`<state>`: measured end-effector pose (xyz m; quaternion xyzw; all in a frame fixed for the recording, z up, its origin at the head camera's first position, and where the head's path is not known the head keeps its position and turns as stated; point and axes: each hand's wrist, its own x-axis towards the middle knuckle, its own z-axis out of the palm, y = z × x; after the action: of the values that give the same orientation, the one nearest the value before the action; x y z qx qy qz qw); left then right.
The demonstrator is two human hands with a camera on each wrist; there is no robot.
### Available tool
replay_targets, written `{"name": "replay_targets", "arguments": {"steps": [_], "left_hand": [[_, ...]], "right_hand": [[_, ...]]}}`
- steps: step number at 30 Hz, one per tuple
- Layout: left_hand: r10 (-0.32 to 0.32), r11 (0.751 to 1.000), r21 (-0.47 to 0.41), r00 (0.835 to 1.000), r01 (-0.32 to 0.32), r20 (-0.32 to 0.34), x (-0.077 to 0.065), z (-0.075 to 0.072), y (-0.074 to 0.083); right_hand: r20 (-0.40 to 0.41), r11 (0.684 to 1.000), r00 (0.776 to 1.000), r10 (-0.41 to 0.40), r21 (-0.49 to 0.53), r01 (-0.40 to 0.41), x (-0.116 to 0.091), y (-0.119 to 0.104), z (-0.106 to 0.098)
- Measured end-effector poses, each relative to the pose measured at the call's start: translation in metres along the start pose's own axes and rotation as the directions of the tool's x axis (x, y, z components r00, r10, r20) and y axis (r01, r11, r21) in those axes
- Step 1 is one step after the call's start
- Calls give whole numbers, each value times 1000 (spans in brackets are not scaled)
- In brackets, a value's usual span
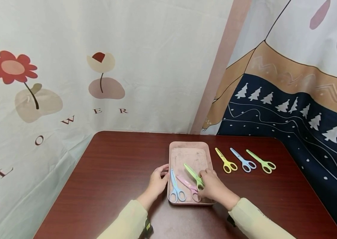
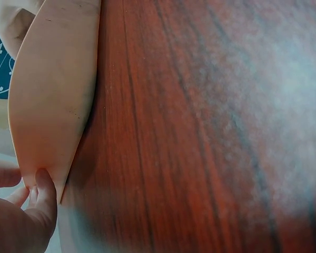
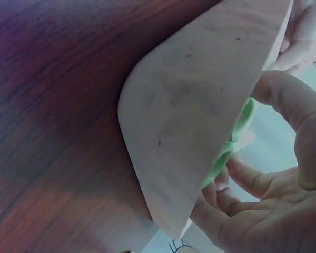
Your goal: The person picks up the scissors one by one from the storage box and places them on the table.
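A pink tray (image 1: 187,153) lies on the table, seen from its outer wall in both wrist views. My left hand (image 1: 157,182) holds the tray's left rim, a fingertip against the outer wall in the left wrist view. Over the tray's right side, my right hand (image 1: 213,186) grips light green scissors (image 1: 190,171) by the handles, blades pointing away; the right wrist view shows the green handle loops (image 3: 242,120) between thumb and fingers. Blue scissors (image 1: 174,182) lie along the tray's left side. Pink scissors (image 1: 184,181) lie in the middle, their handles partly hidden by the right hand.
To the right of the tray, yellow scissors (image 1: 225,160), another blue pair of scissors (image 1: 240,157) and another green pair of scissors (image 1: 258,158) lie in a row on the brown table (image 1: 126,159). Printed curtains (image 1: 156,66) hang behind the table's far edge.
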<state>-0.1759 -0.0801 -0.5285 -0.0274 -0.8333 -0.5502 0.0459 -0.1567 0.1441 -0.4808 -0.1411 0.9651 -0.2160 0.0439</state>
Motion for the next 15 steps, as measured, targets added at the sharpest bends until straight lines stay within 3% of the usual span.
{"name": "replay_targets", "arguments": {"steps": [11, 15], "left_hand": [[3, 1000, 8, 1000, -2, -1, 1, 0, -1], [-4, 1000, 9, 1000, 4, 1, 1, 0, -1]], "right_hand": [[-76, 1000, 997, 22, -4, -22, 6, 4, -9], [-68, 999, 997, 44, 13, -43, 6, 5, -14]]}}
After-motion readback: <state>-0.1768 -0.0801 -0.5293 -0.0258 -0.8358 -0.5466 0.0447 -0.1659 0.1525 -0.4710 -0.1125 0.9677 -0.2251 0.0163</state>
